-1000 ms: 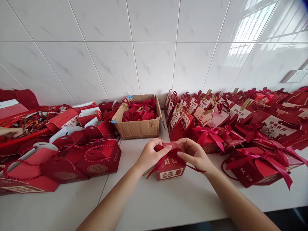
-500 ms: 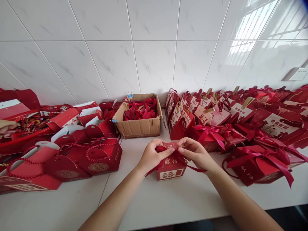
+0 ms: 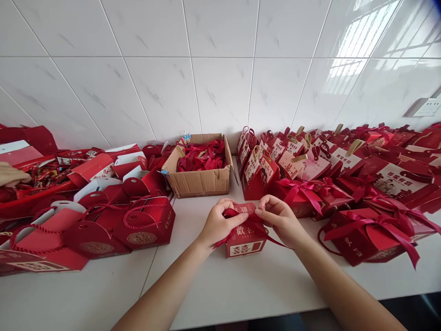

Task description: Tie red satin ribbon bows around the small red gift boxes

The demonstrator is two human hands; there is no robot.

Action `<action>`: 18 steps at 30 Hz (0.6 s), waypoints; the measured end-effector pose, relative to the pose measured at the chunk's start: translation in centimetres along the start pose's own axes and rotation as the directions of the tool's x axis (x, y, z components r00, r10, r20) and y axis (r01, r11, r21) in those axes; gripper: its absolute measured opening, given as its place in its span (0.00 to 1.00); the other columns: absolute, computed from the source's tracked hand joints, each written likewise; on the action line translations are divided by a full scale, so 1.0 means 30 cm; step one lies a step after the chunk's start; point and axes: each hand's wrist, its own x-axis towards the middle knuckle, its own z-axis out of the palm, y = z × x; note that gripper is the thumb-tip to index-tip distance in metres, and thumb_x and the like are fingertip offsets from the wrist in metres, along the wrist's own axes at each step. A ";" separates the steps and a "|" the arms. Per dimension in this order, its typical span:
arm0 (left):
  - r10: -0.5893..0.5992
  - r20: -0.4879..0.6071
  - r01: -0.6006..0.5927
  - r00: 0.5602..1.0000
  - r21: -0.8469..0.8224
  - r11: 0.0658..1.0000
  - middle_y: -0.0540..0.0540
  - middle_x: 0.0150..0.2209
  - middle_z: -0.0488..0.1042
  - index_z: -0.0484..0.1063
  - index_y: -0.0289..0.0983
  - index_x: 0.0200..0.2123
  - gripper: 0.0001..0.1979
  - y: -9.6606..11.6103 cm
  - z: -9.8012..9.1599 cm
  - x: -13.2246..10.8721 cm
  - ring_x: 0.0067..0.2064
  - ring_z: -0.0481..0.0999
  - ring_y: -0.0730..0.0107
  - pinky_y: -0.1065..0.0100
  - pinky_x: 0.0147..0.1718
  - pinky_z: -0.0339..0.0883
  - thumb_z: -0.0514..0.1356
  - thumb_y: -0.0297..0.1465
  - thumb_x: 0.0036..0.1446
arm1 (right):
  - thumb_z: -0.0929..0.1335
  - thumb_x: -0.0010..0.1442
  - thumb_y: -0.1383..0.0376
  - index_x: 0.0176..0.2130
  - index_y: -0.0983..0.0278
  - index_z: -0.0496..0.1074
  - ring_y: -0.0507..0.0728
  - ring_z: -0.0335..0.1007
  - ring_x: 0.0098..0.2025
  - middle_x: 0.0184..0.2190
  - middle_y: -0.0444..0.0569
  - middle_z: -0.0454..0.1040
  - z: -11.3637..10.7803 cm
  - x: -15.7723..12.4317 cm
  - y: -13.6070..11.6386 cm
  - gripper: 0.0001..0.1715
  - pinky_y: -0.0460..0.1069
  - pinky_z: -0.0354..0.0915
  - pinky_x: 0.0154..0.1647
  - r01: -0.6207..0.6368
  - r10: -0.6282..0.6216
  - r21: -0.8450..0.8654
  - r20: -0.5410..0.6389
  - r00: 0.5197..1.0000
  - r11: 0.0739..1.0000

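A small red gift box (image 3: 245, 249) with gold lettering stands upright on the white table in front of me. Dark red ribbon (image 3: 254, 225) crosses its top, with loose tails trailing to both sides. My left hand (image 3: 222, 223) is closed on a loop of the ribbon at the box's left, thumb pressed down on it. At the upper right, my right hand (image 3: 277, 216) pinches the ribbon between thumb and fingers. The fingers partly hide the knot area, so its form does not show.
Behind the box stands a cardboard box (image 3: 198, 184) of ribbons. Open red boxes with rope handles (image 3: 146, 225) fill the left. Rows of finished red boxes (image 3: 365, 234), several with bows, crowd the right. Another person's hand (image 3: 12, 174) reaches into a red tray of sweets at far left.
My right hand has shifted slightly, its fingers lifting a little at the ribbon. The right ribbon tail has drawn inward. My left hand stays nearly still. The other person's hand has moved slightly.
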 end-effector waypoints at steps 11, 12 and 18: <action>-0.054 0.055 0.062 0.997 -0.149 0.987 0.47 0.44 0.62 0.62 0.34 0.20 0.13 0.002 -0.004 -0.001 0.36 0.70 0.71 0.71 0.32 0.65 0.64 0.32 0.42 | 0.74 0.50 0.64 0.28 0.64 0.62 0.45 0.51 0.22 0.22 0.37 0.59 -0.016 0.009 0.006 0.16 0.42 0.46 0.21 -0.013 0.013 -0.002 -0.012 1.000 1.000; -0.054 0.049 0.061 0.997 -0.161 0.985 0.47 0.44 0.62 0.61 0.34 0.19 0.13 0.000 -0.004 -0.001 0.36 0.70 0.71 0.71 0.32 0.64 0.64 0.32 0.42 | 0.74 0.50 0.63 0.28 0.63 0.62 0.45 0.51 0.22 0.22 0.38 0.60 -0.016 0.009 0.008 0.16 0.42 0.46 0.21 -0.016 0.016 -0.001 -0.012 1.000 1.000; -0.068 0.019 0.070 0.998 -0.233 0.970 0.47 0.41 0.64 0.61 0.34 0.16 0.16 -0.006 -0.010 0.006 0.35 0.69 0.71 0.71 0.32 0.63 0.63 0.36 0.44 | 0.73 0.50 0.63 0.28 0.64 0.62 0.44 0.49 0.21 0.21 0.38 0.59 -0.011 0.008 0.010 0.16 0.42 0.45 0.20 -0.010 0.010 0.011 -0.019 1.000 1.000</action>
